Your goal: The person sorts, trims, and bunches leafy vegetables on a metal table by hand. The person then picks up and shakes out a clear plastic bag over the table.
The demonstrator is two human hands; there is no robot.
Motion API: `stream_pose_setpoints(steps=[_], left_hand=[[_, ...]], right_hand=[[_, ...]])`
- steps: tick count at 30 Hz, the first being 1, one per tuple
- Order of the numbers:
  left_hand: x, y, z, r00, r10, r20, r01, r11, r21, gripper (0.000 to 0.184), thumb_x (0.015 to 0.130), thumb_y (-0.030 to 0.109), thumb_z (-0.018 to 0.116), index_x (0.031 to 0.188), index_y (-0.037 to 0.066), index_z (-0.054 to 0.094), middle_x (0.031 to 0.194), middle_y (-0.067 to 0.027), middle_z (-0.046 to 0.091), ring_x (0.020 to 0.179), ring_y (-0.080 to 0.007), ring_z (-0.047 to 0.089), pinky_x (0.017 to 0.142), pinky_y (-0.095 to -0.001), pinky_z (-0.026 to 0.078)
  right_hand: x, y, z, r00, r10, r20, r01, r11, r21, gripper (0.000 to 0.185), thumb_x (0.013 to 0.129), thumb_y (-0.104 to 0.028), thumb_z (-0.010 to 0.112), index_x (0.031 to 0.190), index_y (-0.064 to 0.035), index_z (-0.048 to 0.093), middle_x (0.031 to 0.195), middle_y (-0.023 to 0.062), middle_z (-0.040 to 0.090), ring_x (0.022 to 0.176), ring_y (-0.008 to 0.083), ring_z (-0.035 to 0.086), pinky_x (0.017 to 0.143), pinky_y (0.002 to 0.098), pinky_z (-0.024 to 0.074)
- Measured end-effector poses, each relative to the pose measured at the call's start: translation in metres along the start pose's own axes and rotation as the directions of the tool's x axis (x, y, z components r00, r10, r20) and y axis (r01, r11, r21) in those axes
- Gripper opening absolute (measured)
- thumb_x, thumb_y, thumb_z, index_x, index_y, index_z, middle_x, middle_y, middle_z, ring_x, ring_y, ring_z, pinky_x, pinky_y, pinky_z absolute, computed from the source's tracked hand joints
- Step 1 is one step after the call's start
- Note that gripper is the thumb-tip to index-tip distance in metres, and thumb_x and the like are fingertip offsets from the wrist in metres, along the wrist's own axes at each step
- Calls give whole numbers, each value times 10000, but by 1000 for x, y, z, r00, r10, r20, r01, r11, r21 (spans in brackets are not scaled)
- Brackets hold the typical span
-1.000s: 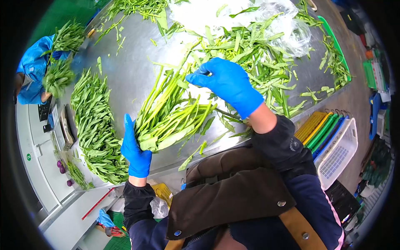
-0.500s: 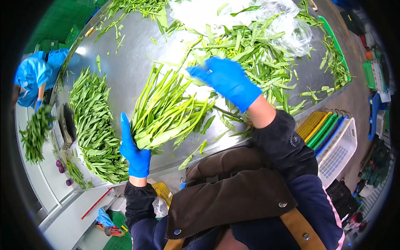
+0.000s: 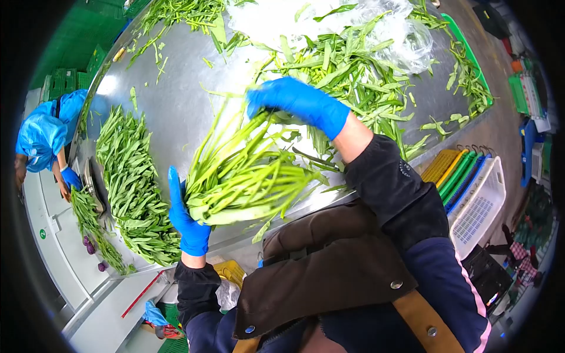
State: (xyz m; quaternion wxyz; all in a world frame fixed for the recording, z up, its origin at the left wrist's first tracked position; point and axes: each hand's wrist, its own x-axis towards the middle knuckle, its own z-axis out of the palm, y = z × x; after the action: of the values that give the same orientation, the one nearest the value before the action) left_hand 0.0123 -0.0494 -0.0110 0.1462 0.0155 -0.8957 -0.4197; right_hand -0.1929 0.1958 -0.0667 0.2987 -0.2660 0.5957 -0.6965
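Observation:
A loose bunch of leafy greens that look like water spinach (image 3: 247, 176) fans out over the metal table, pale stems mostly facing up. My left hand (image 3: 189, 220), in a blue glove, wraps round its left side with the thumb sticking up. At the bunch's far end, my blue-gloved right hand (image 3: 300, 106) is curled over stems and a leaf; its fingertips are partly hidden and blurred. Beyond that hand lies a spread heap of loose water spinach (image 3: 365, 76). A neat row of water spinach (image 3: 132, 188) lies left of my left hand.
Clear plastic sheeting (image 3: 406, 44) lies at the far side of the metal table (image 3: 176, 70). To the right stands a white basket (image 3: 477, 206) beside coloured crates. A co-worker in blue (image 3: 44, 132) handles greens at the left, near a scale and purple onions.
My right hand has moved a little left, and its fingers have curled down onto the stems. The bunch has shifted slightly toward me. The co-worker's greens now lie on the surface.

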Motion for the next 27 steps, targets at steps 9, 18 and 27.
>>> stream_pose_setpoints(steps=[9, 18, 27], left_hand=[[7, 10, 8, 980, -190, -57, 183, 977, -110, 832, 755, -93, 633, 1475, 53, 243, 1352, -113, 467, 1070, -172, 558, 932, -298, 454], [10, 0, 1, 964, -251, -85, 240, 963, -121, 682, 720, -122, 610, 1365, 12, 430, 1447, -119, 402, 1274, -206, 432, 1059, -311, 327], [19, -2, 15, 978, -33, -205, 60, 990, 125, 740, 776, -85, 646, 1437, 34, 336, 1452, -117, 401, 1175, -173, 518, 994, -298, 398]], right_hand=[[-23, 18, 23, 993, 95, 65, -87, 989, -123, 324, 940, -297, 479, 1001, -67, 699, 908, 37, 675, 842, 129, 626, 791, 274, 495], [-46, -9, -10, 900, 395, -183, -419, 673, -609, 458, 920, -464, 513, 895, -43, 692, 861, 91, 692, 789, 208, 635, 743, 350, 502], [-33, -1, 65, 946, 264, 187, -312, 895, 318, 294, 899, -285, 571, 872, -22, 699, 755, 31, 662, 538, 151, 560, 541, 292, 468]])
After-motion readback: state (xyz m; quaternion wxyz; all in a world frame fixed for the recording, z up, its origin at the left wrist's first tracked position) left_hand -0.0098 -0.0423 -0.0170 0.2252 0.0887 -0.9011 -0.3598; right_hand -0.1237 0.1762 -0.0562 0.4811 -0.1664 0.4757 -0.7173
